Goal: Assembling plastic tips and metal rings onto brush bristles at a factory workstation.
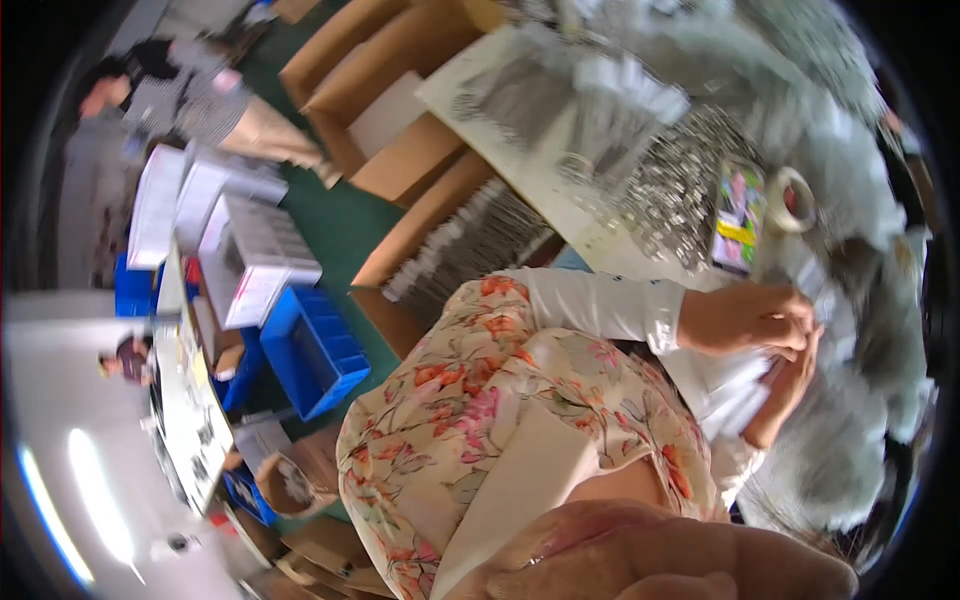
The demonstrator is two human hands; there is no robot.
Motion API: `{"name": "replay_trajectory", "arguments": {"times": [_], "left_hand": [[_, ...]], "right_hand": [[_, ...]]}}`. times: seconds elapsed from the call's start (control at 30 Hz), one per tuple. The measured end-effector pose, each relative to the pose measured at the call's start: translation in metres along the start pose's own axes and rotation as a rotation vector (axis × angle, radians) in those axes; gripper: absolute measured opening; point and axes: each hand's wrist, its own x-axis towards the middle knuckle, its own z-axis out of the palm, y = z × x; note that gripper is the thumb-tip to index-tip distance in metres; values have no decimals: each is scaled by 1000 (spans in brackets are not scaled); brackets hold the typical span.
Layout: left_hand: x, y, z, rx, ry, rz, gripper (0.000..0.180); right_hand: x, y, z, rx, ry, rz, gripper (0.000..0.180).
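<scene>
The view is strongly tilted, with my floral dress (480, 420) filling the middle. My left hand (748, 318), in a white sleeve, and my right hand (788, 385) just below it meet at the right, over the table edge. Together they grip a bundle of thin white packets (732, 398), the left hand on top and the right hand underneath. Heaps of similar clear and white packets (850, 440) lie around the hands.
On the white table (560, 190) are piles of small bagged metal parts (680, 190), a colourful pack (738, 215) and a tape roll (792, 198). Open cardboard boxes (400, 110) and blue crates (315, 350) stand on the green floor. Another person (200, 100) sits far left. A blurred skin-coloured shape (660, 560) is near the lens.
</scene>
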Motion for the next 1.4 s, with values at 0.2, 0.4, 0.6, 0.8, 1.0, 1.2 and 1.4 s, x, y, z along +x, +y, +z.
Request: {"name": "replay_trajectory", "arguments": {"times": [0.2,0.4,0.6,0.8,1.0,1.2,1.4], "left_hand": [[8,3,-27,899,-328,509,35],[60,11,32,775,727,250,21],[15,31,-42,390,-316,-105,55],[8,35,-35,618,-374,108,18],[-35,21,-40,773,-298,-64,26],[-92,16,-95,1128,-129,-640,20],[-89,6,-92,1231,-173,-529,8]], "right_hand": [[17,-9,-4,896,-427,26,23],[-9,-37,33,-655,-320,-233,15],[-20,-42,24,-481,-402,-134,15],[-29,-49,17,-359,-560,124,18],[-63,-19,-51,-957,-394,-30,15],[-105,10,-105,-1638,7,63,10],[-59,37,13,-950,-290,-381,7]]}}
